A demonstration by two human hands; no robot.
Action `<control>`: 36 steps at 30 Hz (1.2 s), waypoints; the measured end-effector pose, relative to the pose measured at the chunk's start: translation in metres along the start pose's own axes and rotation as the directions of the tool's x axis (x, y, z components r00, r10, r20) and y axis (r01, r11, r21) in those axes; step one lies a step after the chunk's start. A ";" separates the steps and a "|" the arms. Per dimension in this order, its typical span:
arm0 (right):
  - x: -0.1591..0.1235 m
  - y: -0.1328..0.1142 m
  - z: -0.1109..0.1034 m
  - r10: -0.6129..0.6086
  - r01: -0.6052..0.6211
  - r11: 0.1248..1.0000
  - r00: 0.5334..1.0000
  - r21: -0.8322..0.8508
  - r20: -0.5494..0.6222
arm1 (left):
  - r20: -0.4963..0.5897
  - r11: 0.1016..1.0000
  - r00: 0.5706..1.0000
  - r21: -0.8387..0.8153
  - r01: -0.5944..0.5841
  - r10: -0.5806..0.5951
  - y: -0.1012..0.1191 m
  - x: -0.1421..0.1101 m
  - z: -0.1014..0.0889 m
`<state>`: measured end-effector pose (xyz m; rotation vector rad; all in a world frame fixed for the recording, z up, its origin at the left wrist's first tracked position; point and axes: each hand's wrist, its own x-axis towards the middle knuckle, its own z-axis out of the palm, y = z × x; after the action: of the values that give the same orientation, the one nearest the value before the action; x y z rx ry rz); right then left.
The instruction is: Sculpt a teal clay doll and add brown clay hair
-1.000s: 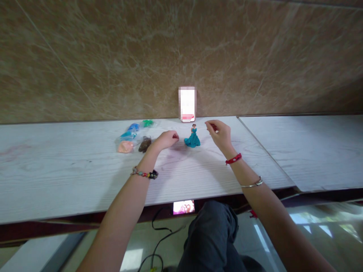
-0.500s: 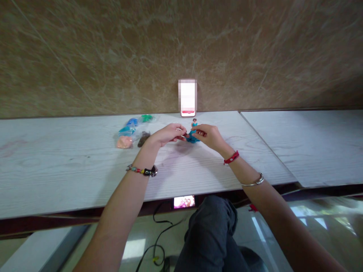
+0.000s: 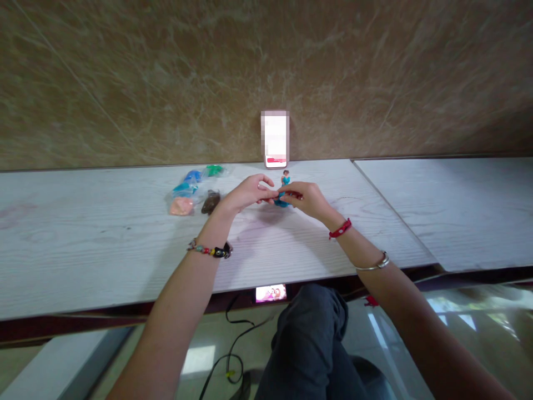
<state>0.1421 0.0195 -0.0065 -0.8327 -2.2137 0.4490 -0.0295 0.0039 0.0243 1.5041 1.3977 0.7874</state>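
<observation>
A small clay figure (image 3: pixel 285 182) in a teal gown stands on the white wooden tabletop (image 3: pixel 104 244), just in front of a phone (image 3: pixel 275 139) leaning on the wall. My left hand (image 3: pixel 249 193) and my right hand (image 3: pixel 303 198) meet in front of the figure, fingers pinched together around a small dark red piece of clay (image 3: pixel 291 194). The hands hide most of the figure's skirt; only its head and upper body show above them.
Several small bags of coloured clay (image 3: pixel 192 191) lie left of my hands: blue, green, peach and brown. A second white board (image 3: pixel 449 205) adjoins on the right. Under the table edge a lit phone (image 3: pixel 271 293) and a black cable (image 3: pixel 233 339) show above my knee.
My hands were apart on either side of the figure; they have come together in front of it and now pinch the red clay between them. The view has tilted slightly down.
</observation>
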 end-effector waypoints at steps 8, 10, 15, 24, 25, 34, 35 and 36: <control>0.001 0.003 0.005 0.012 -0.011 0.997 1.000 0.079 -0.010 | 0.013 0.998 1.000 0.069 -0.010 0.009 0.002 -0.001 0.002; 0.001 0.002 0.004 0.017 -0.017 0.995 1.000 0.096 0.001 | 0.047 0.997 0.999 0.077 -0.022 0.019 0.000 -0.001 0.001; 0.000 0.003 0.001 0.035 -0.032 0.989 0.999 0.147 -0.017 | 0.087 0.994 0.996 0.104 -0.021 0.012 0.000 -0.002 -0.006; 0.001 0.009 -0.002 0.093 -0.078 0.942 0.995 0.328 -0.030 | 0.067 0.985 0.997 0.171 0.014 -0.026 -0.003 0.000 -0.014; 0.001 0.009 -0.001 0.070 -0.059 0.961 0.997 0.269 -0.032 | 0.071 0.987 0.997 0.158 0.007 -0.019 -0.004 0.001 -0.013; 0.002 0.004 0.007 -0.025 0.023 0.999 0.998 -0.036 -0.055 | 0.056 0.994 0.997 0.091 -0.054 0.049 -0.006 0.003 0.000; 0.002 0.004 0.006 -0.028 0.025 0.998 0.998 -0.053 -0.054 | 0.039 0.994 0.998 0.100 -0.050 0.046 -0.005 0.003 0.002; 0.002 0.003 0.006 -0.030 0.027 0.997 0.998 -0.069 -0.054 | 0.019 0.993 0.999 0.111 -0.043 0.042 -0.003 0.002 0.003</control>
<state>0.1381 0.0228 -0.0114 -0.8383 -2.1981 0.3343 -0.0278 0.0047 0.0198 1.6270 1.4209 0.7313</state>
